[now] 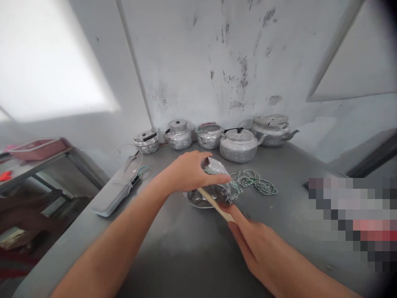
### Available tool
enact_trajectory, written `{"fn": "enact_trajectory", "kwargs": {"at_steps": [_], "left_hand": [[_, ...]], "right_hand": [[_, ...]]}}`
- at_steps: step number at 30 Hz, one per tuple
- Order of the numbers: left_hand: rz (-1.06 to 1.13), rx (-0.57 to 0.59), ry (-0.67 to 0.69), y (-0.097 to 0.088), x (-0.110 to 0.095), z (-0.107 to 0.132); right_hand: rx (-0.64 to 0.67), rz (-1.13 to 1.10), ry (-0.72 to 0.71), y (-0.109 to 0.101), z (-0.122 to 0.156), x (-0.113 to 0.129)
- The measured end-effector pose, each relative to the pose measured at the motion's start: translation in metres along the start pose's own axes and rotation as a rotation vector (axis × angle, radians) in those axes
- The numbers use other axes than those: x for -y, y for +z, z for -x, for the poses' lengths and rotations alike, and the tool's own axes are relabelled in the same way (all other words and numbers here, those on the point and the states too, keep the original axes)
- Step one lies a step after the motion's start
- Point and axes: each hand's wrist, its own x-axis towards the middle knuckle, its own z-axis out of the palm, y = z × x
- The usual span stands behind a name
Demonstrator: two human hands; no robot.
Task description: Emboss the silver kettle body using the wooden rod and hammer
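Note:
An aluminium pot (pixel 218 165), much like the kettles behind it, lies tilted on the table with its round opening facing me. My left hand (pixel 189 170) is closed over its upper left side, thumb stretched across the front. Green-and-white cord (pixel 234 193) is wound about the pot's right side. In my right hand (pixel 257 234) is a pale wooden stick (pixel 214 202), gripped near its lower end. Its far end reaches the opening under my left palm; that tip is hidden. A looped length of the same cord (pixel 260 184) rests on the table just right of the pot.
Along the wall stand several aluminium kettles, including a lidded one (pixel 238 147) and a spouted one (pixel 273 132). A grey case (pixel 116 196) with a cable lies at left. A pink basket (pixel 40 150) sits on a side table. The right edge is pixelated.

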Motion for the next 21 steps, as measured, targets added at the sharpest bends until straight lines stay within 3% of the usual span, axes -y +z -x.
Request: {"fn": "enact_trajectory", "kwargs": {"at_steps": [9,21], "left_hand": [[0.013,0.016,-0.026,-0.0006,-0.0008,0.0002],[0.010,0.014,-0.020,0.0000,-0.0008,0.0001]], "right_hand": [[0.068,-0.011,0.039,-0.0042,-0.0056,0.0028],[0.022,-0.008,0.053,-0.0038,-0.0043,0.0039]]}}
